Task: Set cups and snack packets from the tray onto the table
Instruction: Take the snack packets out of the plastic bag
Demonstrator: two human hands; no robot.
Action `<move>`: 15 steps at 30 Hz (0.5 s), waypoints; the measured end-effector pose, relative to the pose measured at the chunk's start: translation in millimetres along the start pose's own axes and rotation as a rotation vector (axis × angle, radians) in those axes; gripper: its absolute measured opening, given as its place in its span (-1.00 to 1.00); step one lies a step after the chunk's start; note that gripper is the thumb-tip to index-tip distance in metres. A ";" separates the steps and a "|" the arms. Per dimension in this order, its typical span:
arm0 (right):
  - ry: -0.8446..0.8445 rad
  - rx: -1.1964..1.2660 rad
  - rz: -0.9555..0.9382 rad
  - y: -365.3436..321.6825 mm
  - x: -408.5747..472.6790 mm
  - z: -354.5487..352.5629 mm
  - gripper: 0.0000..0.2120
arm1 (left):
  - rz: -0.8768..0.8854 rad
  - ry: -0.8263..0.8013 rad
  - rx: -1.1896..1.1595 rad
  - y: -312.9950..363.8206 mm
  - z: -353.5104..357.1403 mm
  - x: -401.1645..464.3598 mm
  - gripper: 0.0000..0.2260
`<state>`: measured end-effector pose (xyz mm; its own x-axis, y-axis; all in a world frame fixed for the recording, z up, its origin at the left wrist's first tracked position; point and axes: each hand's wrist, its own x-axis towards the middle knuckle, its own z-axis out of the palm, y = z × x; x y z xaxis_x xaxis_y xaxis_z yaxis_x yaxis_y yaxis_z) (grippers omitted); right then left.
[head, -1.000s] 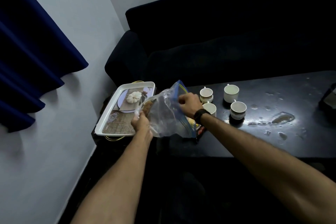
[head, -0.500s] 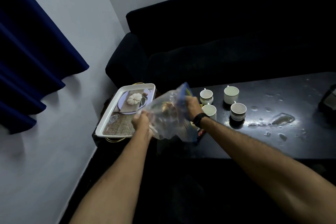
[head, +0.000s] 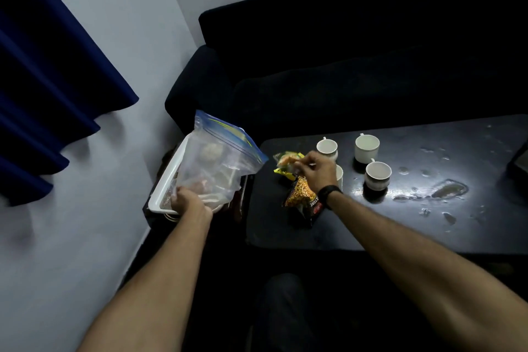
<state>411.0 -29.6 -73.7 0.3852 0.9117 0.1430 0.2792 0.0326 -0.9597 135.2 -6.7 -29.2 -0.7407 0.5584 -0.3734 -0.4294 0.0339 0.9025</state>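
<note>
Now my left hand grips the clear zip bag over the tray; right hand pinches a yellow-green packet at the table.

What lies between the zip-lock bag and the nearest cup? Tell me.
In the head view, the yellow-green snack packet and the right hand gripping it lie between the zip-lock bag and the nearest cup.

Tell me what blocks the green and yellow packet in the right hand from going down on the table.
Nothing visible does. The right hand holds the green and yellow packet over bare black table, left of the cups and behind the orange snack packet.
</note>
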 end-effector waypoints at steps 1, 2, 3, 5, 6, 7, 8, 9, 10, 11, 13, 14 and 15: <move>-0.047 -0.094 -0.078 4.1 -4.2 8.7 -0.95 | -0.030 -0.016 -0.003 -0.4 -1.8 0.2 -0.70; -0.104 -0.178 -0.151 7.0 -7.7 17.8 -0.97 | -0.061 -0.045 -0.010 -0.9 -3.1 0.1 -0.74; -0.173 -0.263 -0.211 8.6 -11.0 25.8 -0.97 | -0.089 -0.086 -0.011 -1.8 -3.2 -0.2 -0.81; -0.360 -0.478 -0.314 11.7 -14.1 39.4 -0.94 | -0.142 -0.149 0.008 -4.4 -1.6 -2.3 -0.84; -0.450 -0.613 -0.357 14.5 -15.2 44.7 -0.88 | -0.161 -0.159 0.013 -6.6 -1.1 -3.2 -0.83; -0.519 -0.737 -0.390 16.8 -16.0 48.5 -0.84 | -0.169 -0.169 0.013 -9.0 -0.4 -3.7 -0.84; -0.566 -0.840 -0.405 18.7 -15.7 51.2 -0.81 | -0.175 -0.181 0.017 -11.4 0.5 -4.6 -0.85; -0.595 -0.915 -0.415 19.8 -15.2 52.8 -0.79 | -0.181 -0.187 0.029 -14.4 1.6 -5.1 -0.86; -0.613 -0.967 -0.417 20.2 -13.8 53.6 -0.78 | -0.186 -0.182 0.041 -17.2 2.9 -5.4 -0.86; -0.623 -0.994 -0.417 20.2 -12.4 53.5 -0.78 | -0.186 -0.176 0.045 -19.5 4.0 -6.9 -0.86; -0.625 -1.000 -0.424 20.6 -9.4 49.0 -0.79 | -0.182 -0.169 0.043 -24.8 6.7 -10.6 -0.86; -0.605 -0.979 -0.430 21.0 -7.9 45.6 -0.80 | -0.185 -0.167 0.041 -26.8 8.3 -13.6 -0.87; -0.550 -0.923 -0.431 22.1 -7.0 41.5 -0.79 | -0.188 -0.166 0.033 -28.9 9.6 -16.5 -0.88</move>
<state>378.0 -18.3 -105.9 -0.2699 0.9601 0.0731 0.9176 0.2795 -0.2826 164.7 -8.9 -47.1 -0.5530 0.6683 -0.4976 -0.5327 0.1755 0.8279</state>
